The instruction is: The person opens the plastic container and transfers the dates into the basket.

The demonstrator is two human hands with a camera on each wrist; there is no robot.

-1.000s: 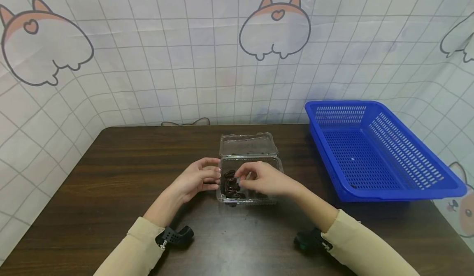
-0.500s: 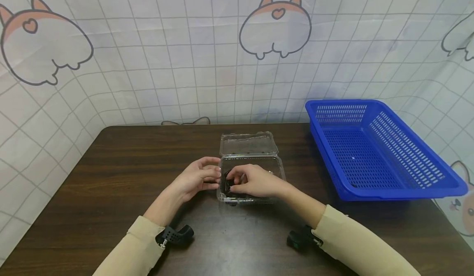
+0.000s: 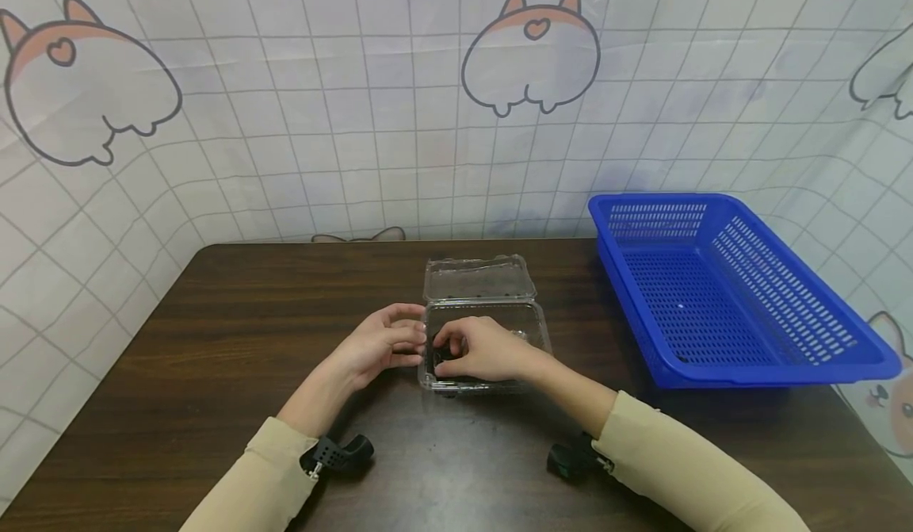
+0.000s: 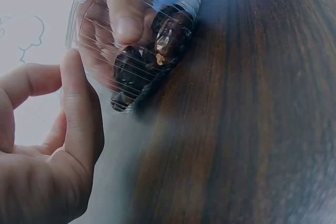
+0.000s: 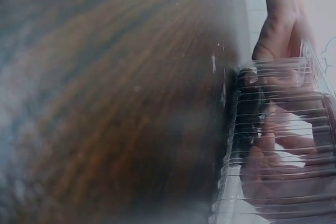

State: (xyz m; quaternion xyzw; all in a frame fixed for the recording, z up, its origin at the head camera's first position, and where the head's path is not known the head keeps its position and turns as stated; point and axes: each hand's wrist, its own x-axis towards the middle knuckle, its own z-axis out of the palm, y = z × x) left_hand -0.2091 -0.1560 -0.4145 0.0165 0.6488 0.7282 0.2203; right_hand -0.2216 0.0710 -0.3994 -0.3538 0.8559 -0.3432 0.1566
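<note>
A clear plastic clamshell box (image 3: 536, 327) stands on the table with its lid (image 3: 478, 280) folded back. Several glossy dark brown dates (image 4: 172, 38) lie at the box's left end, seen through its ribbed wall in the left wrist view. My right hand (image 3: 492, 350) reaches down into the box, fingers and thumb curled about a date that they mostly hide. At the box's left side, my left hand (image 3: 378, 346) rests its loosely bent fingertips against the rim. In the right wrist view the right fingers (image 5: 268, 145) show through the clear wall beside the dates.
A blue perforated basket (image 3: 766, 374) stands at the right of the dark wooden table (image 3: 285, 318). A white gridded cloth (image 3: 321, 135) with cartoon drawings hangs behind. Black wrist cameras, one at the left sleeve (image 3: 345, 454), sit low near the tabletop.
My right hand has moved left and down into the box, its fingers going in among the dates and covering them. The left hand stays at the box's side.
</note>
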